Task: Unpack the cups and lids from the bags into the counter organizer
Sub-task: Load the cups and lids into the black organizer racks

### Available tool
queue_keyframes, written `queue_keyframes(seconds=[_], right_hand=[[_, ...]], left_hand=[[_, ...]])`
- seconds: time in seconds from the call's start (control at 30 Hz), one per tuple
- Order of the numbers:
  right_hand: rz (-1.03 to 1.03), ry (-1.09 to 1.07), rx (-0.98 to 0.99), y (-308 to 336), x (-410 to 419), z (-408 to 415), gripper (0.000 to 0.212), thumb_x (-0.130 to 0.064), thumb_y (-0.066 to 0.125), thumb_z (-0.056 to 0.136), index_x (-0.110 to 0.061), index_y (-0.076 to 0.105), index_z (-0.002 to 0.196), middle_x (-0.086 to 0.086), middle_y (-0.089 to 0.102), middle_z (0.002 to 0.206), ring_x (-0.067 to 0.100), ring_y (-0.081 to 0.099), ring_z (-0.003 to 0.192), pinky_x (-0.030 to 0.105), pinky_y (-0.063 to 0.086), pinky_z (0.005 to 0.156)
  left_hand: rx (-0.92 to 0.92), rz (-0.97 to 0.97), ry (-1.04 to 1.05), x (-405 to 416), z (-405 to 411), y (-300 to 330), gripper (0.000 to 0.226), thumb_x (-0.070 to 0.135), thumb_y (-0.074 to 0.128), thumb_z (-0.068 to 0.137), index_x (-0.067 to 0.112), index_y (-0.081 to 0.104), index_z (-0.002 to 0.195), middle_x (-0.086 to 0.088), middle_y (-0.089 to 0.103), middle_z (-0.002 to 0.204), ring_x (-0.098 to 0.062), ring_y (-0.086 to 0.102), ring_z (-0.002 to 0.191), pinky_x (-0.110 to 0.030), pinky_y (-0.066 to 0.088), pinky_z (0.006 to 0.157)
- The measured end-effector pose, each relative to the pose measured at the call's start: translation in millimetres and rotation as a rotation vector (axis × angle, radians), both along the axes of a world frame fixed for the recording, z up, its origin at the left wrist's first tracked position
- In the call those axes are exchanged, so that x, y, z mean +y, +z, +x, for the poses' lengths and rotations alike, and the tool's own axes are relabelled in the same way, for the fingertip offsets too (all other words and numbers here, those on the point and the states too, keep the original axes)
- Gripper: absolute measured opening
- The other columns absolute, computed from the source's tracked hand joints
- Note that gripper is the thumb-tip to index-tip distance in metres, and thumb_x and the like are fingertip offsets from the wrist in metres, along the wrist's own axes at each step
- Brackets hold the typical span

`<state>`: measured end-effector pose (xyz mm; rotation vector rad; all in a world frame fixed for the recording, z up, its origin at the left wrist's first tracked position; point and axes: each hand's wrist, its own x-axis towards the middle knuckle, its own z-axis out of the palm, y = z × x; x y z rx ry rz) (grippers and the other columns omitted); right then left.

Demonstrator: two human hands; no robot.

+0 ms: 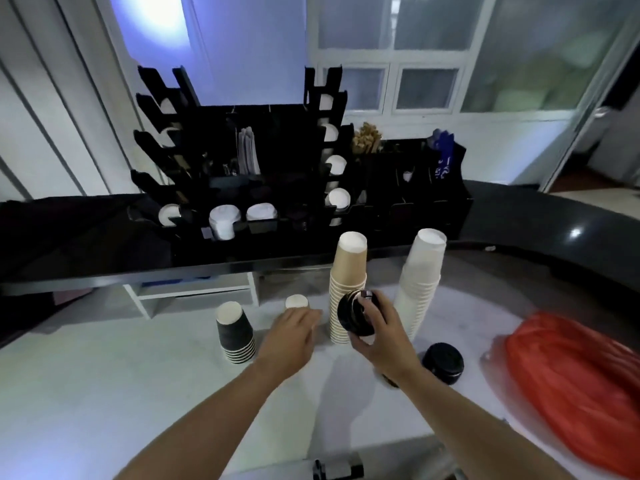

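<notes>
My right hand [379, 332] grips a stack of black lids [355, 315] in front of a tall stack of tan cups [349, 278]. My left hand [291, 336] reaches forward with relaxed fingers toward a small white cup [296, 301], whose lower part it hides. A short stack of black cups [236, 332] stands to the left, upside down. A tall stack of white cups [420, 278] stands to the right. More black lids [443, 362] lie on the white counter [104, 393]. The black organizer [249, 174] on the raised ledge holds white lids and cups.
An orange-red plastic bag [578, 382] lies on the counter at the right. The organizer's right section [415, 188] holds wooden stirrers and blue packets. A dark raised ledge [104, 271] runs along the counter's far side. A window is behind.
</notes>
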<state>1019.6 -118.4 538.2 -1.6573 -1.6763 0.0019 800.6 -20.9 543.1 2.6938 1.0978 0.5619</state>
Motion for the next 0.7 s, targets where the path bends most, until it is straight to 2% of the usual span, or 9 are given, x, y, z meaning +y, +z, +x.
queue_keyframes(seconds=[0.17,0.33,0.47,0.6,0.7], right_hand=[[0.124,-0.083,-0.03,75.0,24.7,23.7,0.077,-0.024,0.084,0.078,-0.018,0.044,0.144,0.011,0.03,0.155,0.032,0.041,0.138,0.045,0.046,0.108],[0.135,-0.184,-0.053,127.0,49.1,53.7,0.074,-0.026,0.083,0.079,-0.016,0.048,0.143,0.012,0.032,0.154,0.034,0.049,0.129,0.048,0.053,0.097],[0.095,-0.237,-0.079,150.1,73.1,88.7,0.075,-0.039,0.078,0.081,-0.033,0.038,0.144,0.002,0.028,0.154,0.027,0.051,0.127,0.039,0.052,0.092],[0.035,-0.208,-0.015,168.7,110.3,132.9,0.074,-0.04,0.078,0.082,-0.036,0.034,0.142,-0.003,0.03,0.148,0.021,0.055,0.119,0.028,0.048,0.094],[-0.081,-0.185,-0.002,177.3,140.0,172.0,0.076,-0.043,0.078,0.082,-0.038,0.033,0.143,-0.005,0.029,0.147,0.022,0.054,0.119,0.027,0.049,0.093]], left_hand=[[-0.103,0.107,-0.051,31.2,20.8,61.3,0.044,0.015,0.057,0.09,0.017,0.059,0.134,-0.002,0.06,0.13,-0.024,0.052,0.123,-0.038,0.042,0.105],[-0.181,0.209,-0.103,53.9,46.2,112.4,0.04,0.013,0.055,0.091,0.014,0.062,0.131,-0.002,0.062,0.127,-0.023,0.054,0.12,-0.04,0.046,0.102],[-0.219,0.26,-0.127,70.1,75.1,141.5,0.039,0.015,0.052,0.095,0.016,0.061,0.133,0.001,0.06,0.131,-0.02,0.051,0.124,-0.037,0.043,0.105],[-0.213,0.3,-0.173,92.3,110.4,158.7,0.037,0.013,0.052,0.095,0.012,0.063,0.13,-0.003,0.063,0.127,-0.024,0.055,0.119,-0.039,0.047,0.101],[-0.224,0.285,-0.171,113.6,138.2,162.0,0.037,0.018,0.048,0.098,0.017,0.061,0.133,0.002,0.06,0.131,-0.018,0.053,0.121,-0.035,0.047,0.102]])
